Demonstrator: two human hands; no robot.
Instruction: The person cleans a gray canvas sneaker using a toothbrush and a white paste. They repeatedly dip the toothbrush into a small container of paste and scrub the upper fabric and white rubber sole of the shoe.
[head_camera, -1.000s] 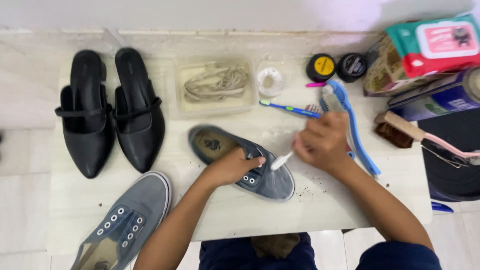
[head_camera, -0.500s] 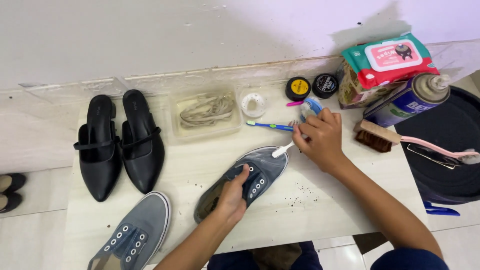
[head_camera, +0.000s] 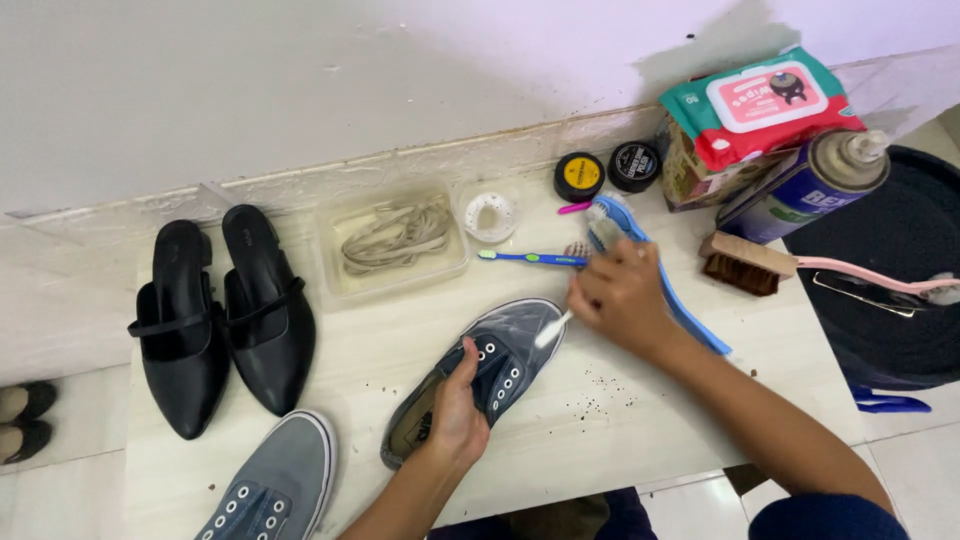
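Left hand (head_camera: 458, 408) grips grey sneaker (head_camera: 478, 385); right hand (head_camera: 620, 295) pinches white brush (head_camera: 551, 329) at its toe, blue toothbrush (head_camera: 530, 258) behind.

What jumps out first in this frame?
Dead centre, the left hand grips a grey lace-less sneaker on the pale table while the right hand presses a small white brush tip against its toe. To the left stands a pair of black pointed flats, and along the wall sits a clear tub of soaking laces. A bright red-and-teal wipes pack sits on top at far right.
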